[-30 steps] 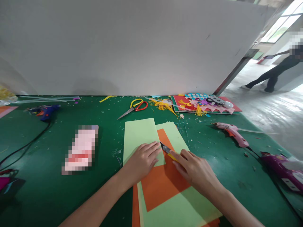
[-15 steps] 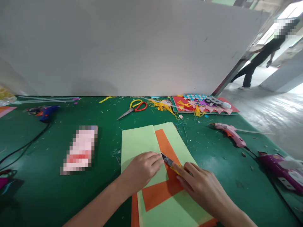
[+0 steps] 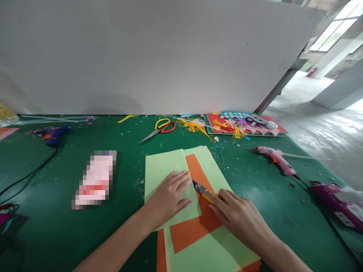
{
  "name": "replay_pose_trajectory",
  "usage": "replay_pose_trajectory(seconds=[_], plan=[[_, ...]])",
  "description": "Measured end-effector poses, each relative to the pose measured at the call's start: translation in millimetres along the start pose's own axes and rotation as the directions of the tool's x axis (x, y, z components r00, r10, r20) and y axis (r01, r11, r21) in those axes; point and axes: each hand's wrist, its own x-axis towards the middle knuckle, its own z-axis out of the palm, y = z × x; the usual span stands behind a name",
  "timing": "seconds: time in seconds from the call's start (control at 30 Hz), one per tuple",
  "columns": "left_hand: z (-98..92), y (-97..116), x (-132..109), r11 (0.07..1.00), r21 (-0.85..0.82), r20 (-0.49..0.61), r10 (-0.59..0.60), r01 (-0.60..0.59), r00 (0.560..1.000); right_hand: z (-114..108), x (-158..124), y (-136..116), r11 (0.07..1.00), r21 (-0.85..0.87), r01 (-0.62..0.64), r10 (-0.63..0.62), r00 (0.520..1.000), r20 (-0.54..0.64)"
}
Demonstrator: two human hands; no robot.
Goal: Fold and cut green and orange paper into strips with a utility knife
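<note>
Scissors [image 3: 158, 130] between a blue glue gun [image 3: 56, 135] and a pink glue gun [image 3: 280, 159].

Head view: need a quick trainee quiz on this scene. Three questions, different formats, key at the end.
1. True or false: the right hand holds a slim yellow-and-grey utility knife with its metal blade out.
2. Which lies farther right in the picture: the metal scissors with one yellow and one red loop handle, or the pale pink pistol-shaped glue gun?
3. The left hand rests on: A) the scissors; B) a pale green rectangular paper sheet; C) the glue gun.

Key: 1 true; 2 the glue gun; 3 B.
</note>
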Motion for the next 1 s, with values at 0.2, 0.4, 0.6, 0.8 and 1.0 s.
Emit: replay_pose_trajectory(seconds=[0.2,0.4,0.6,0.8,1.0], plan=[[-1.0,0,0,1.0,0.019,0.025,-0.006,0.005,1.0,-2,12,5,0.999,-0.042,0.01,-0.009,1.0,0.027],[1.1,-1,0,0.999,0.04,0.019,0.0,-0.001,1.0,-1,20,8,0.998,-0.054,0.017,-0.018,1.0,-0.003],[-0.1,-1,-1,0.999,0.032,-0.024,0.02,-0.019,1.0,0,19,9,0.998,-0.061,0.035,-0.036,0.999,-0.021],[-9.6,14,-3,0.998,0.021,-0.026,0.059,-0.058,0.998,-1,4,5,0.999,-0.014,0.05,-0.05,0.999,-0.006],[-9.2,10,0,0.991,0.036,-0.033,0.13,-0.129,0.991,-2,-6,2,0.997,-0.002,0.072,-0.072,0.997,0.018]])
